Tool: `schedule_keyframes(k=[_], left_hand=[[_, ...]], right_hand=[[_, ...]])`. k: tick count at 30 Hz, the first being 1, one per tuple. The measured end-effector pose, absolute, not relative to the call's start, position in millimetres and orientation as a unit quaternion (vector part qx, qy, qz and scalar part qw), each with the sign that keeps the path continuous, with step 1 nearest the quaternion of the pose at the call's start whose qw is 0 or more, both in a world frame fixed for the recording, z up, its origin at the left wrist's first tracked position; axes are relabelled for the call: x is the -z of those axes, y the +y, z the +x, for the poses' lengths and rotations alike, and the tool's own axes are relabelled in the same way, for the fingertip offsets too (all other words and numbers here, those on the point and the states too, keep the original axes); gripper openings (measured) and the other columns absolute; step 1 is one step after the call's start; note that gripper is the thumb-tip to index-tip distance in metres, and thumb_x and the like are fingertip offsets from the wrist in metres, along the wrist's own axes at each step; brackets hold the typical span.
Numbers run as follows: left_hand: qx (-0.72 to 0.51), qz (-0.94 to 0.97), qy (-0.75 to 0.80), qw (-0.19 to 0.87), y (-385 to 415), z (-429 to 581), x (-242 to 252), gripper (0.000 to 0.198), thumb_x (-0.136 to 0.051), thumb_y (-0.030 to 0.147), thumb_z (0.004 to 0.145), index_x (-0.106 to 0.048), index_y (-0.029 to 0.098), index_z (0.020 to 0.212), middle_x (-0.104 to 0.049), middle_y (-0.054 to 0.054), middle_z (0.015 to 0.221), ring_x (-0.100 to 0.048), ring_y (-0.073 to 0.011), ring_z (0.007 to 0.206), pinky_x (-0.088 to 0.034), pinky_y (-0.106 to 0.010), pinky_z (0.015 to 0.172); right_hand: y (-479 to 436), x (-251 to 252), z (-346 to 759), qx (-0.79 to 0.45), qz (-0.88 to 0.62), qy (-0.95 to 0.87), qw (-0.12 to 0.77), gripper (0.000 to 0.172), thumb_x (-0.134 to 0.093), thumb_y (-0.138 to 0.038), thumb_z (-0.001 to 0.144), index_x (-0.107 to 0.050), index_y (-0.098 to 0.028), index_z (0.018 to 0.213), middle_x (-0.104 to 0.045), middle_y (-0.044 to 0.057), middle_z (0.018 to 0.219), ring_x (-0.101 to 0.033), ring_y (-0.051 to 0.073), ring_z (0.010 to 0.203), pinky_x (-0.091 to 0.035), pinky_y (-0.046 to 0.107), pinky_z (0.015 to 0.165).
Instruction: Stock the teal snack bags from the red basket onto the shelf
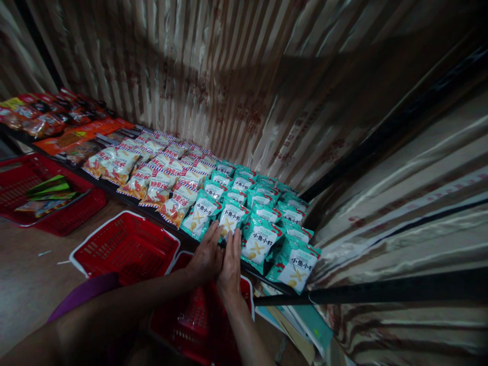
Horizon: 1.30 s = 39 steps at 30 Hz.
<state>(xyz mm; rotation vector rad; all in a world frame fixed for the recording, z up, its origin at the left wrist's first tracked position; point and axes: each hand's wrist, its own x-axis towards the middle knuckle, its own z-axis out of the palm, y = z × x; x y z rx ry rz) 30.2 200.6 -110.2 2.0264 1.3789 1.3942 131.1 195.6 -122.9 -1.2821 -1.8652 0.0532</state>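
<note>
Both of my hands meet at the front edge of the shelf, at a green-and-white snack bag (232, 216) in the front row. My left hand (209, 252) has its fingers stretched forward against the bag's lower left part. Beside it, my right hand (230, 264) lies with straight fingers against the bag's lower front. Neither hand shows a grip around the bag, though the thumbs are partly hidden. Matching green bags stand on both sides, one on the left (201, 214) and one on the right (260, 242), with several more rows behind.
White-and-orange snack bags (156, 178) stand left of the green ones, then orange packets (72, 137). Below are red baskets: one at the left (82, 216) holding packets, one in the middle (131, 244), one under my arms (190, 320). A dark frame bar (366, 293) runs right.
</note>
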Motion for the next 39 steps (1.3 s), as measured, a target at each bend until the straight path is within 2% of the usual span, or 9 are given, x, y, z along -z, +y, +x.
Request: schedule_keyframes(k=[8, 14, 18, 27, 30, 33, 36, 39], left_hand=[[-0.471, 0.723, 0.479, 0.16, 197, 27, 104, 0.06, -0.038, 0.007, 0.08, -0.026, 0.011, 0.138, -0.022, -0.019, 0.147, -0.02, -0.0267, 0.137, -0.031, -0.049, 0.108], [-0.46, 0.746, 0.463, 0.129, 186, 22, 102, 0.055, -0.038, 0.01, 0.083, -0.024, 0.01, 0.137, -0.022, -0.022, 0.146, -0.017, -0.0277, 0.138, -0.034, -0.05, 0.106], [-0.45, 0.754, 0.456, 0.146, 181, 19, 102, 0.053, -0.036, 0.008, 0.084, -0.026, 0.012, 0.136, -0.025, -0.021, 0.145, -0.019, -0.0259, 0.137, -0.035, -0.049, 0.106], [-0.433, 0.744, 0.482, 0.164, 174, 16, 83, 0.049, -0.039, 0.008, 0.079, -0.043, 0.01, 0.128, -0.03, -0.018, 0.144, -0.025, -0.0257, 0.136, -0.034, -0.049, 0.107], [-0.448, 0.727, 0.503, 0.135, 174, 11, 75, 0.051, -0.038, 0.005, 0.076, -0.044, 0.011, 0.127, -0.028, -0.016, 0.145, -0.019, -0.0261, 0.137, -0.029, -0.052, 0.108], [-0.463, 0.702, 0.531, 0.105, 177, 3, 71, 0.052, -0.038, 0.004, 0.076, -0.043, 0.01, 0.127, -0.025, -0.016, 0.147, -0.01, -0.0279, 0.139, -0.025, -0.055, 0.109], [-0.473, 0.675, 0.558, 0.096, 182, -5, 70, 0.054, -0.04, 0.004, 0.074, -0.042, 0.009, 0.128, -0.023, -0.017, 0.147, -0.01, -0.0294, 0.139, -0.025, -0.056, 0.108], [-0.471, 0.653, 0.585, 0.1, 191, -13, 70, 0.055, -0.041, 0.003, 0.072, -0.044, 0.009, 0.127, -0.025, -0.016, 0.147, -0.01, -0.0294, 0.139, -0.023, -0.054, 0.109]], right_hand=[[194, 121, 130, -0.009, -0.513, -0.75, 0.416, 0.06, -0.03, -0.016, 0.093, 0.0, -0.027, 0.144, 0.001, 0.008, 0.153, -0.005, 0.026, 0.14, -0.024, 0.06, 0.106], [193, 114, 134, 0.015, -0.496, -0.763, 0.415, 0.059, -0.03, -0.021, 0.093, -0.001, -0.023, 0.144, -0.002, 0.012, 0.153, -0.005, 0.029, 0.14, -0.025, 0.064, 0.103], [192, 110, 135, 0.035, -0.475, -0.774, 0.417, 0.059, -0.031, -0.023, 0.092, -0.004, -0.02, 0.145, -0.004, 0.013, 0.153, -0.006, 0.031, 0.139, -0.026, 0.065, 0.103], [160, 102, 141, 0.051, -0.455, -0.803, 0.381, 0.058, -0.034, -0.014, 0.089, -0.015, -0.022, 0.144, -0.019, 0.011, 0.15, -0.02, 0.029, 0.137, -0.036, 0.058, 0.101], [143, 99, 150, 0.052, -0.466, -0.803, 0.369, 0.057, -0.032, -0.011, 0.088, -0.02, -0.022, 0.143, -0.022, 0.011, 0.149, -0.024, 0.028, 0.136, -0.038, 0.056, 0.101], [124, 99, 158, 0.033, -0.496, -0.788, 0.364, 0.054, -0.035, -0.014, 0.089, -0.025, -0.022, 0.141, -0.028, 0.012, 0.147, -0.031, 0.026, 0.133, -0.041, 0.053, 0.1], [107, 98, 157, -0.007, -0.523, -0.769, 0.367, 0.049, -0.036, -0.019, 0.09, -0.031, -0.018, 0.139, -0.035, 0.013, 0.143, -0.039, 0.025, 0.129, -0.044, 0.049, 0.098], [105, 89, 142, -0.061, -0.527, -0.76, 0.376, 0.046, -0.035, -0.025, 0.091, -0.037, -0.016, 0.136, -0.041, 0.013, 0.14, -0.041, 0.023, 0.128, -0.04, 0.047, 0.102]])
